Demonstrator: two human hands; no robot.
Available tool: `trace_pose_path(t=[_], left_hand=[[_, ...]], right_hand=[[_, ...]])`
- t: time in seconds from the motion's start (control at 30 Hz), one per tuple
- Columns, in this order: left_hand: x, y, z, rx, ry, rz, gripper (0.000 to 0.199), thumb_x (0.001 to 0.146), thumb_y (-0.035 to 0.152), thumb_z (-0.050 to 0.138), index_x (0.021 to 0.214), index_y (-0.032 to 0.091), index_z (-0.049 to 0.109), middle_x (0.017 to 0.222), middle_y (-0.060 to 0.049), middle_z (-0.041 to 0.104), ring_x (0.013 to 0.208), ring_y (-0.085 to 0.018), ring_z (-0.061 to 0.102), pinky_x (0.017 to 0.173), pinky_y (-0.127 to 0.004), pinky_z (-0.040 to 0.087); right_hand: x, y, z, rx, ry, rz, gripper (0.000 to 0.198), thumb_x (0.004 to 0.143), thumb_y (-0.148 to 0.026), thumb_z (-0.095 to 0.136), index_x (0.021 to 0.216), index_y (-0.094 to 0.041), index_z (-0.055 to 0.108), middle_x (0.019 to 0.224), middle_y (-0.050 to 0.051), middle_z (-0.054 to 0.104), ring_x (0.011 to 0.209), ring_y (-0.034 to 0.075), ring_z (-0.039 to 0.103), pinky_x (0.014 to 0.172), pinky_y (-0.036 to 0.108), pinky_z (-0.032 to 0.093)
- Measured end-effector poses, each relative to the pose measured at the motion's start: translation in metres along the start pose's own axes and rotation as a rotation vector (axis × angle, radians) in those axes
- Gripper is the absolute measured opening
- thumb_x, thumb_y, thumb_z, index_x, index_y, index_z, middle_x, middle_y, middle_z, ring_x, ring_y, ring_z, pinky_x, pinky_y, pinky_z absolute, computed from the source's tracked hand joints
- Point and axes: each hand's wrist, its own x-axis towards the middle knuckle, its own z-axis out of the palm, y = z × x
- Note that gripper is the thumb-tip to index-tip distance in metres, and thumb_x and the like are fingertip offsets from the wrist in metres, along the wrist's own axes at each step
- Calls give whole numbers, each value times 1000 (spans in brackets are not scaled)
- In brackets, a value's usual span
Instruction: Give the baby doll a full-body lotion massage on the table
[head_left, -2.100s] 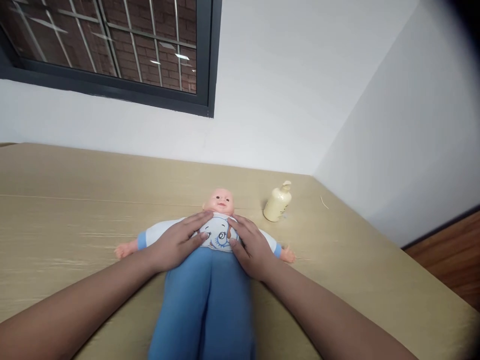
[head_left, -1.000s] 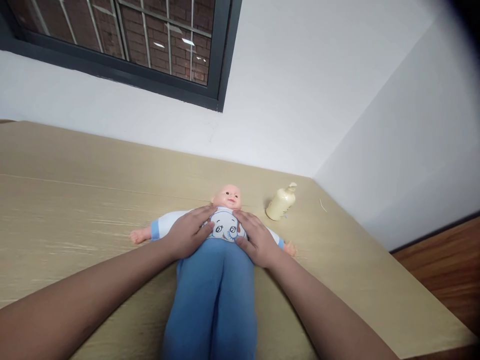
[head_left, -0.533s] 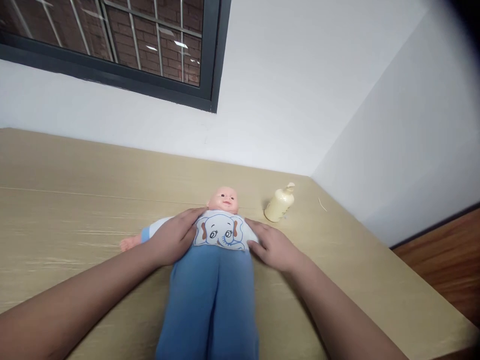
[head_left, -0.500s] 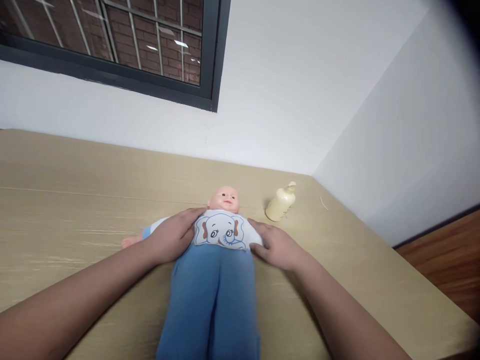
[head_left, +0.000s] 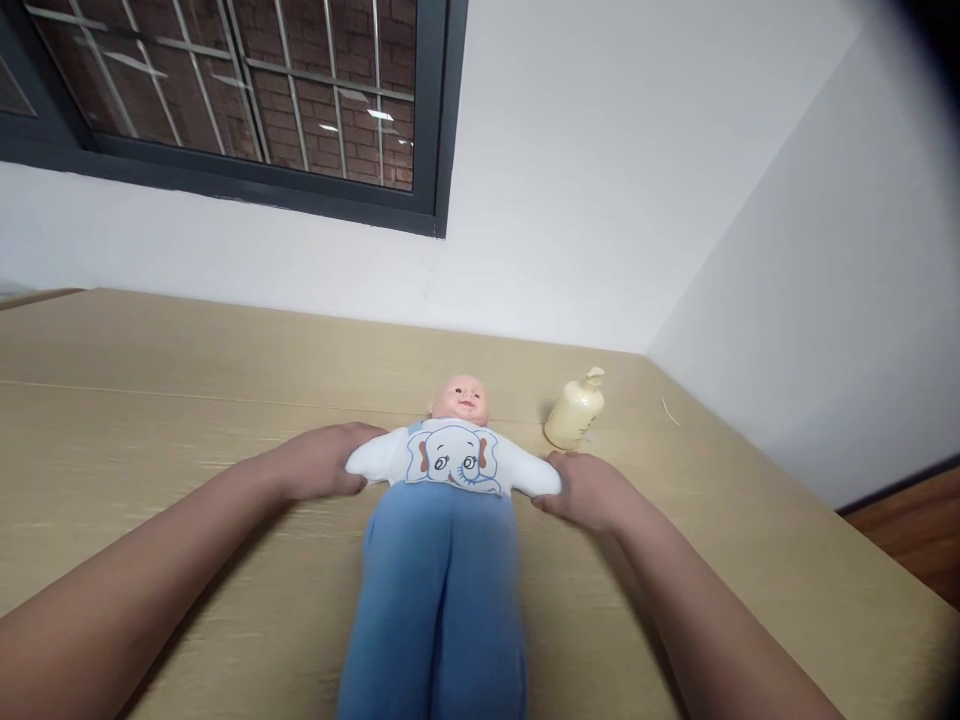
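Observation:
A baby doll [head_left: 459, 460] lies on its back on the table, its head toward the wall. It wears a white top with an elephant face on the chest and long blue trousers. My left hand [head_left: 322, 462] is wrapped round the doll's sleeved arm on the left of the view. On the other side, my right hand [head_left: 591, 490] grips the doll's other arm near its end. Both doll arms are stretched out sideways, and my fingers hide the doll's hands.
A cream pump bottle [head_left: 574, 412] stands on the wooden table [head_left: 187, 350], just beyond my right hand. Near the right edge lies a thin pale strip [head_left: 670, 411]. White walls border the table at the back and right, with a barred window [head_left: 300, 90] above.
Both hands have slid outward from the doll's upper body along its arms. The doll's arm on the left was sticking out past my hand before; now its end is covered. The view has shifted slightly.

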Motion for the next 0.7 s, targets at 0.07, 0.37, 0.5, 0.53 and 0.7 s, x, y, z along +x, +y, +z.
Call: trace_pose_path(t=[0.07,0.37,0.5,0.53,0.7], left_hand=[[0,-5,0,33,41,-64,50,65,26,56,113,30,70,111,-2,73,97,-29,67,75,-30,49],[-4,-52,0,-40,236,-409,54,62,63,71,98,22,73,91,-9,73,83,-30,67,63,-30,44],[-10,-79,-2,-562,169,-383,47,67,52,75,100,19,71,73,-4,68,61,-18,61,52,-25,41],[-12,-85,-1,-687,178,-371,47,67,48,77,103,18,70,73,-3,67,58,-16,59,51,-24,42],[-20,-100,5,-1027,339,-380,54,64,41,83,109,15,69,101,-10,72,82,-20,69,74,-29,58]], right_hand=[[0,10,-3,80,-61,0,22,70,-36,71,89,-23,68,83,5,71,72,23,64,56,28,38],[16,53,7,976,-354,37,51,63,-41,85,99,-16,60,74,2,66,58,11,59,49,20,41],[23,67,18,1153,-308,3,47,67,-42,84,96,-13,61,63,0,62,51,7,53,44,15,33],[24,69,20,1185,-301,-5,45,69,-41,83,97,-13,61,63,-1,61,51,6,51,44,15,33],[24,72,20,1343,-316,11,50,69,-36,84,109,-15,64,71,1,60,56,8,53,50,18,41]])
